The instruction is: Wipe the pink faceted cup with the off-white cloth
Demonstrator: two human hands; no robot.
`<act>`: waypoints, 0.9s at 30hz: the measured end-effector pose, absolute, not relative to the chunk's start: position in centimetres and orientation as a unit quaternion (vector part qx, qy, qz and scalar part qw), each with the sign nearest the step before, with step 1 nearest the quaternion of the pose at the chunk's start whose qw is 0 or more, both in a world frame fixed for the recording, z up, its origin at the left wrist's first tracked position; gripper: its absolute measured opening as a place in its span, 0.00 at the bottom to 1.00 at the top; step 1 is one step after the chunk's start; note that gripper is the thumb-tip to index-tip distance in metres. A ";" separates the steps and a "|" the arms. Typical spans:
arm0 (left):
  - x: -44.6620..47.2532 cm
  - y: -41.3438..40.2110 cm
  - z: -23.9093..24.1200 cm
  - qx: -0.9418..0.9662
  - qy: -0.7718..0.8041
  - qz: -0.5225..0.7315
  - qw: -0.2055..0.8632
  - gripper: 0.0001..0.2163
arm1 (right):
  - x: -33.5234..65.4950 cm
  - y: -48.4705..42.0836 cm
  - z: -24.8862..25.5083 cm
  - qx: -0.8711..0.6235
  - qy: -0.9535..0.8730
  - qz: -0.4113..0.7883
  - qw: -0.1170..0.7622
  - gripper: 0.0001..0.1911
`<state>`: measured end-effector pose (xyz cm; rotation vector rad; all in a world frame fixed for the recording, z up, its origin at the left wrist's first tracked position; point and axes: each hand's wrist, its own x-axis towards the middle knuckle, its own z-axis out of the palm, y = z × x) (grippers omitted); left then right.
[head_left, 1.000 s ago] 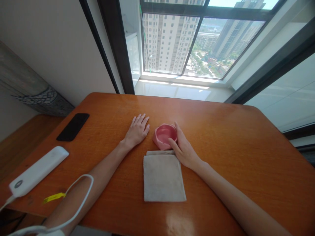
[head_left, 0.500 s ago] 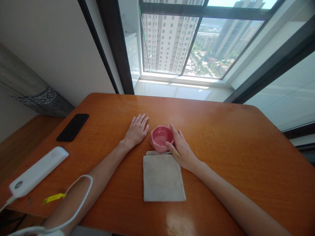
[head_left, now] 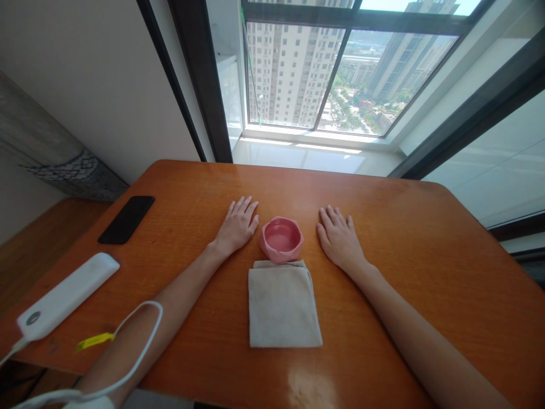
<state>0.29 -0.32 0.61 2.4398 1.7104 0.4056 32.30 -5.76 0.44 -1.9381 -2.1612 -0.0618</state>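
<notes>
A small pink bowl stands upright on the orange wooden table, just beyond a folded beige cloth. My left hand lies flat on the table to the left of the bowl, fingers stretched out, holding nothing. My right hand lies flat to the right of the bowl, a short gap away from it, fingers spread and empty.
A black phone lies at the table's far left. A white oblong device with a white cable and yellow tag sits near the left front edge. A large window stands beyond the table's far edge.
My right hand has let go of the pink bowl and moved right, now flat on the table. The bowl sits slightly left of where it was a second ago. The left hand has not moved.
</notes>
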 end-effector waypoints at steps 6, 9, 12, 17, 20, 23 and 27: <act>0.3 -0.3 0.6 0.809 0.568 0.135 0.066 0.26 | 32.1 -5.7 0.4 -0.663 -0.743 -0.039 0.086 0.32; 0.3 -0.3 0.6 0.810 0.566 0.139 0.066 0.26 | 32.2 -5.7 0.4 -0.665 -0.741 -0.044 0.080 0.32; 0.3 -0.3 0.6 0.810 0.565 0.140 0.069 0.26 | 32.3 -5.6 0.3 -0.664 -0.741 -0.046 0.084 0.32; 0.2 -0.3 0.6 0.810 0.566 0.139 0.068 0.26 | 32.3 -5.6 0.1 -0.660 -0.742 -0.039 0.109 0.32; 0.2 -0.3 0.6 0.811 0.563 0.141 0.070 0.27 | 32.4 -5.6 0.1 -0.658 -0.743 -0.034 0.121 0.32; 0.2 -0.2 0.5 0.812 0.562 0.143 0.070 0.27 | 32.4 -5.7 0.2 -0.657 -0.743 -0.032 0.127 0.32; 0.2 -0.2 0.5 0.811 0.563 0.145 0.068 0.26 | 32.3 -5.7 0.3 -0.658 -0.743 -0.032 0.120 0.32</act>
